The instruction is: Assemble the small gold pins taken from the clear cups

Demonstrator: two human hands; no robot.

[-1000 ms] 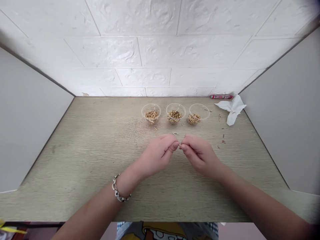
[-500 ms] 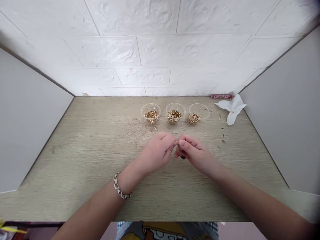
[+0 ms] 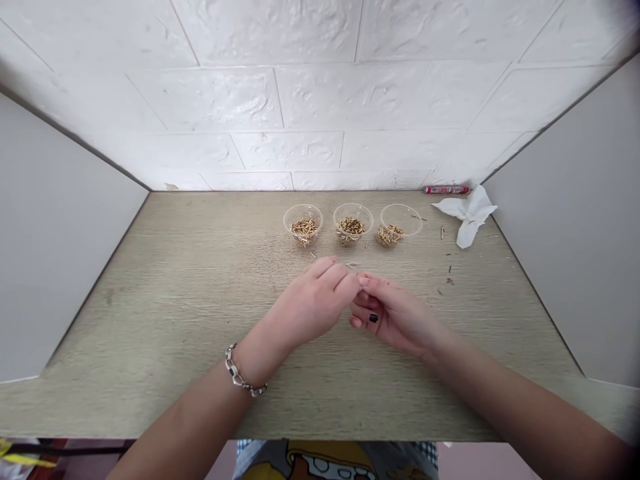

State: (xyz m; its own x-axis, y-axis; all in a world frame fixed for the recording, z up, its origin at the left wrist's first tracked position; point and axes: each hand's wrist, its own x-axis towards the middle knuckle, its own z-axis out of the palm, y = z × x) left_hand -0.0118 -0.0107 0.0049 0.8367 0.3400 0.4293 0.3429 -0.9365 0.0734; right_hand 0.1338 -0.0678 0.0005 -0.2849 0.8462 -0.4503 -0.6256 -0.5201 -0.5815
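Cups of clear round plastic (image 3: 303,212), three in a row, each hold small gold-coloured metallic pins (image 3: 351,227); more lie loose on the grey-brown wood-grain table (image 3: 200,287). Since a second ago, the left hand (image 3: 317,300) has rolled over, hiding its thumb; the right hand's (image 3: 395,310) lower fingers now show a black nail (image 3: 373,318). The hands meet at the fingertips (image 3: 365,281), their grip hidden, so I cannot tell whether either pinches a pin
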